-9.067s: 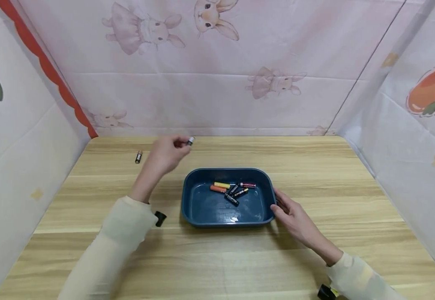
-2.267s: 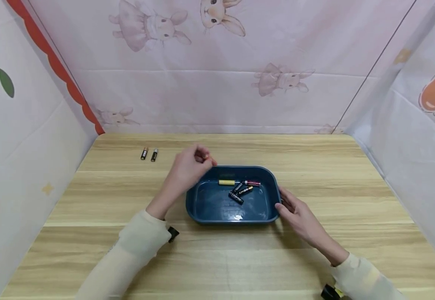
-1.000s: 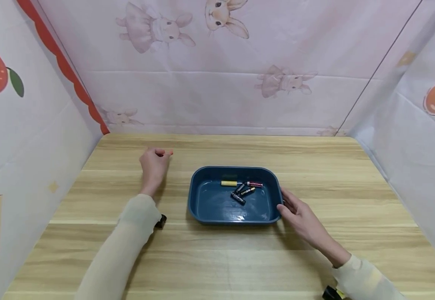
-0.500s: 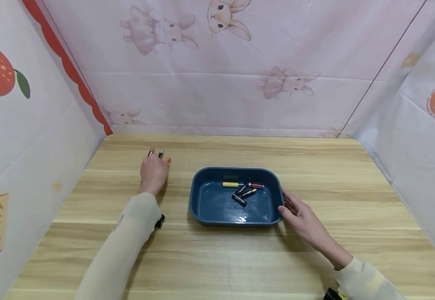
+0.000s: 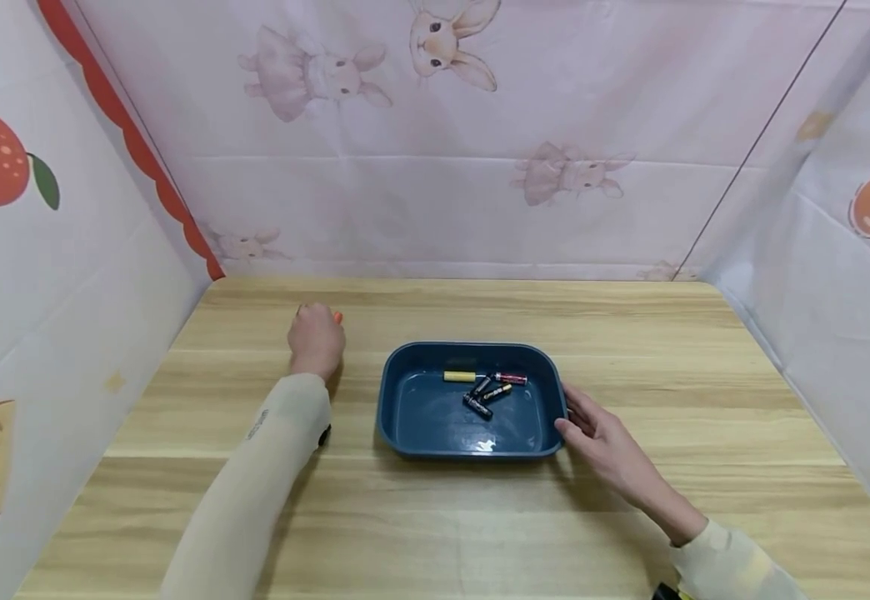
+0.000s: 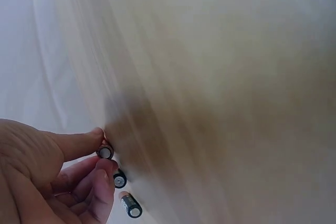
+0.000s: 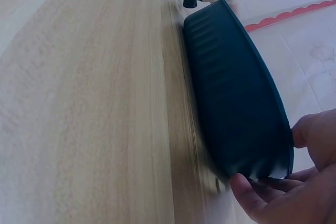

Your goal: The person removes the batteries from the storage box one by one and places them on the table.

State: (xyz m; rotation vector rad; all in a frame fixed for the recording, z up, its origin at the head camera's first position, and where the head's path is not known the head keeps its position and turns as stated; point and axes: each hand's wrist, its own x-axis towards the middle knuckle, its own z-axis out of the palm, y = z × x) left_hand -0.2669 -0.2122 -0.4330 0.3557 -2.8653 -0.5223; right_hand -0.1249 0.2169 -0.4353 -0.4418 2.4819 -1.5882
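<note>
At the back left of the table, my left hand [image 5: 317, 340] pinches an orange battery [image 5: 338, 317] between thumb and fingers. The left wrist view has the held battery [image 6: 105, 151] end-on, close to the table. Beside it stand or lie two dark batteries, one [image 6: 120, 179] by the fingertips and another [image 6: 131, 205] further along; the hand mostly hides them in the head view. My right hand [image 5: 607, 437] grips the right end of a dark blue plastic bin [image 5: 472, 452], thumb at the rim. Inside lie a yellow battery [image 5: 460, 377], a red one [image 5: 512, 378] and several black ones [image 5: 477, 407].
The wooden table [image 5: 472, 533] reaches back to a pink rabbit-print cloth [image 5: 435, 208]. White fruit-print cloths [image 5: 67, 333] hang at both sides. A dark wrist-worn device [image 5: 667, 592] sits at the right sleeve.
My left hand set a silver-ended battery beside the first, then took the orange battery out of the bin and brought it down to the back left. My right hand stayed at the bin.
</note>
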